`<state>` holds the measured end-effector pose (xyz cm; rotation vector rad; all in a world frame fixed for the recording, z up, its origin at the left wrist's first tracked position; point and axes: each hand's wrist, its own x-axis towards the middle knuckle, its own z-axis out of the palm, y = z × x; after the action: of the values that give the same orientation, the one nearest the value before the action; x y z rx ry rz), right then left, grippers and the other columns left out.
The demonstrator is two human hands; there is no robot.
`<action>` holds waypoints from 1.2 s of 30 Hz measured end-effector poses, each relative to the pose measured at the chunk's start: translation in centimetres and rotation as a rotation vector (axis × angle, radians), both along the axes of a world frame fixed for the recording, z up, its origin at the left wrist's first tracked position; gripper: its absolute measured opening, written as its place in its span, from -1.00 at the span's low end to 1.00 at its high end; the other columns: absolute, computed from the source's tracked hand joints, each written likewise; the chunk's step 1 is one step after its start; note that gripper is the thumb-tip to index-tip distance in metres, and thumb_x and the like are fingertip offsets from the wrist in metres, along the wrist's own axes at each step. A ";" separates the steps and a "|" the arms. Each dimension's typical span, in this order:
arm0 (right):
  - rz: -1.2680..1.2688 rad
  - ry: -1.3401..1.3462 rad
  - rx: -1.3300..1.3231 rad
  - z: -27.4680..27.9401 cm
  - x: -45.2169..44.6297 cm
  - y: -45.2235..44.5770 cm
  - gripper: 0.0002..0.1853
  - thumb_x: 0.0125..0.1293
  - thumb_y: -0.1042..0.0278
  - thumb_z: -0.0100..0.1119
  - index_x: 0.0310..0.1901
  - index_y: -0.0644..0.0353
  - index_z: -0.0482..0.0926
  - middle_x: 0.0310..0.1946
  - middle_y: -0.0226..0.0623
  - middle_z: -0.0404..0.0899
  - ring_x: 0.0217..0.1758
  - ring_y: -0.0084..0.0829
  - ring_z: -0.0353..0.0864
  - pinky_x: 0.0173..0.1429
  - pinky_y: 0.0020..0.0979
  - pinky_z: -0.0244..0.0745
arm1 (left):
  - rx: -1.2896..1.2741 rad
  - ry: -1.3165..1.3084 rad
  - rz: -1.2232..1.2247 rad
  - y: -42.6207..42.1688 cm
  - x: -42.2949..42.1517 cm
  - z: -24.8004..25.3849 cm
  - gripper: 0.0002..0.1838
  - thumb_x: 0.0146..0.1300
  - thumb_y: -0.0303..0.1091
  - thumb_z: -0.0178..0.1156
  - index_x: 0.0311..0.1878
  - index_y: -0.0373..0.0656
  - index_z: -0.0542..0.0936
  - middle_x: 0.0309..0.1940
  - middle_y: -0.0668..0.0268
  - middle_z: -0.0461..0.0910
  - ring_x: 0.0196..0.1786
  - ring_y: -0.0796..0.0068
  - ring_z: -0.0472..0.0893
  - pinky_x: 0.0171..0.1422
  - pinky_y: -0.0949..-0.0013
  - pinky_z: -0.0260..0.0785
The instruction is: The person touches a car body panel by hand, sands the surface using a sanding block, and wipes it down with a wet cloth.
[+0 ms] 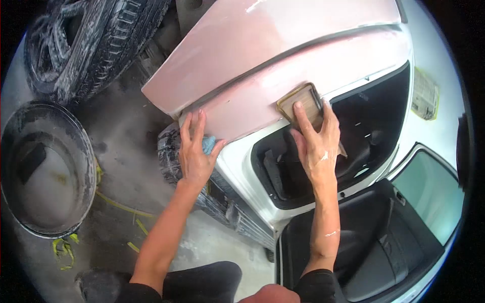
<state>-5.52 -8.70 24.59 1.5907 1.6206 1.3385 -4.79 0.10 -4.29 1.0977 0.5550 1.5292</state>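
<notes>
My left hand (194,156) lies on the near corner of a pinkish, dull car panel (242,113), its fingertips on the surface. A crumpled blue cloth or sponge (208,145) is tucked between its thumb and fingers. My right hand (318,136) grips a brownish rectangular sanding block (303,103) against the panel's lower edge, just above the window opening. The index finger lies over the block's face, with the thumb and other fingers at its sides. A small brown flap shows beneath this hand.
At left a black bucket (91,187) holds cloudy water and a dark piece. Dusty wheels (116,50) stand on the floor, near yellow tape scraps (64,252). An open car door (374,242) is at lower right. Taped paper (425,95) is on the white bodywork.
</notes>
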 end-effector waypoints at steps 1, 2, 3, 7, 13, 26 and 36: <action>-0.008 0.029 -0.018 0.0 0.0 -0.1 -0.12 0.15 0.42 0.65 0.54 -0.33 0.59 0.52 0.33 0.36 0.51 0.27 0.47 0.47 0.12 0.45 | -0.015 0.006 -0.018 0.0 -0.1 0.1 0.06 0.21 -0.23 0.68 0.75 0.03 0.35 0.62 -0.16 0.27 0.58 -0.24 0.45 0.54 -0.11 0.50; -0.014 0.066 -0.049 0.2 0.6 -0.6 -0.12 0.14 0.40 0.67 0.54 -0.33 0.59 0.52 0.35 0.36 0.50 0.28 0.48 0.46 0.14 0.47 | -0.026 0.013 -0.033 0.1 -0.2 0.2 0.06 0.21 -0.23 0.68 0.75 0.03 0.35 0.63 -0.15 0.27 0.59 -0.24 0.45 0.54 -0.11 0.50; -0.006 0.083 -0.058 0.0 0.8 -0.6 -0.12 0.14 0.40 0.67 0.54 -0.33 0.59 0.52 0.36 0.36 0.50 0.29 0.48 0.45 0.15 0.47 | -0.028 0.011 -0.031 0.1 -0.2 0.2 0.06 0.20 -0.24 0.69 0.74 0.03 0.35 0.63 -0.14 0.27 0.58 -0.23 0.46 0.54 -0.11 0.50; 0.030 0.060 -0.051 -1.1 0.3 1.7 -0.15 0.18 0.37 0.65 0.54 -0.29 0.58 0.53 0.34 0.37 0.48 0.31 0.48 0.48 0.17 0.45 | -0.009 0.004 -0.007 0.2 0.1 -0.1 0.07 0.18 -0.25 0.69 0.74 0.03 0.35 0.63 -0.11 0.27 0.57 -0.22 0.47 0.54 -0.10 0.51; 0.083 0.050 -0.058 -1.5 -1.0 5.1 -0.25 0.23 0.37 0.60 0.49 -0.23 0.63 0.53 0.29 0.38 0.48 0.29 0.47 0.48 0.17 0.44 | 0.011 -0.042 -0.009 0.3 0.3 -0.3 0.08 0.16 -0.28 0.70 0.74 -0.03 0.35 0.63 -0.12 0.28 0.60 -0.22 0.44 0.58 -0.09 0.47; 0.044 0.034 -0.083 -1.5 -0.3 2.7 -0.22 0.23 0.41 0.51 0.53 -0.24 0.58 0.51 0.28 0.37 0.48 0.26 0.46 0.46 0.15 0.43 | 0.040 0.000 -0.001 0.4 -0.2 -0.3 0.08 0.18 -0.30 0.69 0.74 -0.07 0.34 0.60 -0.17 0.30 0.59 -0.23 0.44 0.58 -0.08 0.45; 0.051 0.001 -0.086 -2.0 -0.9 3.7 -0.26 0.28 0.39 0.51 0.52 -0.20 0.59 0.52 0.30 0.34 0.46 0.25 0.47 0.44 0.14 0.42 | 0.046 0.030 -0.013 0.7 -0.8 0.0 0.06 0.21 -0.30 0.68 0.75 -0.08 0.32 0.63 -0.18 0.26 0.58 -0.24 0.45 0.58 -0.07 0.46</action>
<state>-6.39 -4.96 22.62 1.5099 1.7068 1.2762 -5.55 0.81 -4.28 1.1586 0.5346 1.5232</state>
